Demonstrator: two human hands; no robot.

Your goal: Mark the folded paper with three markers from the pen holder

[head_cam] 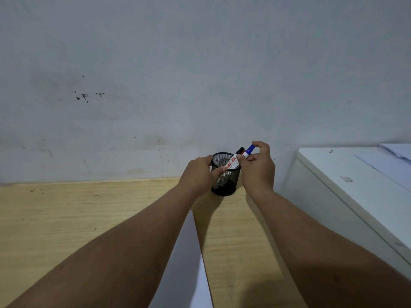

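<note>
A black mesh pen holder (229,185) stands on the wooden desk (66,218) close to the wall. My left hand (198,174) grips its left side, fingers curled on the rim. My right hand (258,167) pinches a blue-capped marker (250,149) that sticks out above the holder's right rim. A black-capped marker (239,150) leans beside it, its white labelled barrel inside the holder. The white folded paper (186,263) lies on the desk between my forearms, partly hidden by them.
A white cabinet or appliance (333,185) stands at the right, with loose white sheets (391,158) on top. A stained grey wall (200,74) rises right behind the desk.
</note>
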